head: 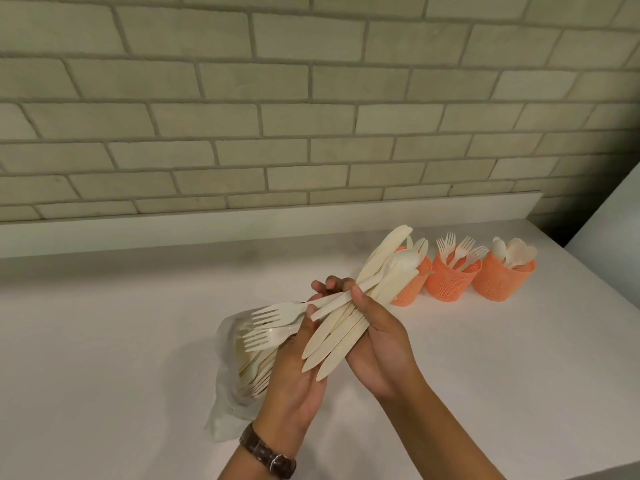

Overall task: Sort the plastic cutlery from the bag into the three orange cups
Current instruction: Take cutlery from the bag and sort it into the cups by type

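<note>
My right hand (379,344) was clamped round a bundle of knives (332,344), thumb pressed across the top and blades fanned down toward me. I had them bunched so the lot could go into one cup together. One spoon (405,259) lay on top of that bundle, bowl pointing away. It was a stray and, I judged, had to come out first.

My left hand (294,368) was cupped underneath, thumb pinning a few forks (270,317) with the tines pointing left, kept off to the side so the types didn't mix. The fingertips curled at the far end of the grip were probably my right hand's, hard to tell. The fork handles were hidden inside the grip.

The bag (225,403) lay on the white counter (138,341) just beside my left hand, mouth open, with more cutlery inside. The film was too cloudy to count it or tell the types.

The three orange cups stood in a row at the back right. The knife cup (410,289) was half hidden behind my bundle. The fork cup (450,282) stood in the middle and the spoon cup (502,280) on the right, so sorting was partway done.
</note>
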{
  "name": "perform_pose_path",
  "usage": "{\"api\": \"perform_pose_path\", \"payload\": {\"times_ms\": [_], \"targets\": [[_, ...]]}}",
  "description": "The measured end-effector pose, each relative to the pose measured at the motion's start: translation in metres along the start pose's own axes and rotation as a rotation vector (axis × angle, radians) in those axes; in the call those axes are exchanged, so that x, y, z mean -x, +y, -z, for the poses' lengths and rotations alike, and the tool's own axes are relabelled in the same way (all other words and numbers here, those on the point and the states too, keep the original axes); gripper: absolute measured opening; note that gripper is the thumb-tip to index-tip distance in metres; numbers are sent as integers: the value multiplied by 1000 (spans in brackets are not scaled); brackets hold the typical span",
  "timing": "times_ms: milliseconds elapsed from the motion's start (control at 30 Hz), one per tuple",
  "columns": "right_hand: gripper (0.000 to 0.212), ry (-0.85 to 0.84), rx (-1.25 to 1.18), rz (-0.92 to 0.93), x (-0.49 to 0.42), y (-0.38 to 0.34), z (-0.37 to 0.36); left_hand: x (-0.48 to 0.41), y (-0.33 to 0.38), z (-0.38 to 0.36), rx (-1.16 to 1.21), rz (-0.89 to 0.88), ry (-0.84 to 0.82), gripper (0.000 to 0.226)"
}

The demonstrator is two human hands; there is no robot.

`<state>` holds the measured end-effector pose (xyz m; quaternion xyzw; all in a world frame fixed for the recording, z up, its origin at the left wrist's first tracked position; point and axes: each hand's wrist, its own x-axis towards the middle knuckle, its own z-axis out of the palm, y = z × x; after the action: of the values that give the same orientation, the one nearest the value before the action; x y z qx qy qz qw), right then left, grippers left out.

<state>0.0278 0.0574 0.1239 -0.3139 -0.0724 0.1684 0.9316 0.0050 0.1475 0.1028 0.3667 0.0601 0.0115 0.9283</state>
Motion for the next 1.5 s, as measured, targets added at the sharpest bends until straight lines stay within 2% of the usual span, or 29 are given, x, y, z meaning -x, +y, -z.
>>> {"api": "perform_pose_path", "payload": {"times_ms": [133, 267, 333, 433, 500, 600, 700, 800, 867, 967, 1033, 1167, 1267, 1400, 1500], "targets": [[11, 9, 3, 30, -2, -4, -1, -1, 2, -4, -98, -80, 48, 25], [10, 60, -15, 57, -3, -12, -4, -3, 5, -4, -75, -95, 130, 32], [10, 101, -10, 126, -6, -24, 1, -6, 15, 6, -65, -107, 192, 23], [14, 111, 65, 228, -8, -53, 17, -11, 42, 30, -228, -96, 251, 18], [13, 72, 194, 197, -6, -65, 25, -14, 62, 41, -506, -55, 175, 21], [8, 50, 373, 36, -4, -55, 32, -18, 81, 37, -902, 43, -66, 17], [18, 124, 441, -116, 1, -26, 31, -23, 86, 20, -1048, 74, -296, 16], [9, 120, 578, -180, 10, -6, 28, -29, 78, 7, -1138, 89, -406, 24], [23, 126, 638, -190, 17, -1, 31, -34, 72, 4, -1162, 109, -417, 33], [39, 77, 656, -181, 27, -7, 36, -41, 62, -3, -1136, 151, -454, 35], [36, 54, 679, -196, 33, -13, 36, -47, 52, -9, -1177, 175, -478, 43], [9, 125, 669, -194, 43, -21, 38, -56, 33, -26, -1254, 178, -568, 53], [17, 195, 661, -155, 52, -29, 47, -63, 19, -38, -1250, 216, -682, 50], [24, 239, 699, -105, 62, -46, 62, -64, -3, -58, -1140, 357, -889, 35], [27, 264, 748, -86, 67, -59, 82, -66, -21, -70, -1114, 399, -939, 31]]}}
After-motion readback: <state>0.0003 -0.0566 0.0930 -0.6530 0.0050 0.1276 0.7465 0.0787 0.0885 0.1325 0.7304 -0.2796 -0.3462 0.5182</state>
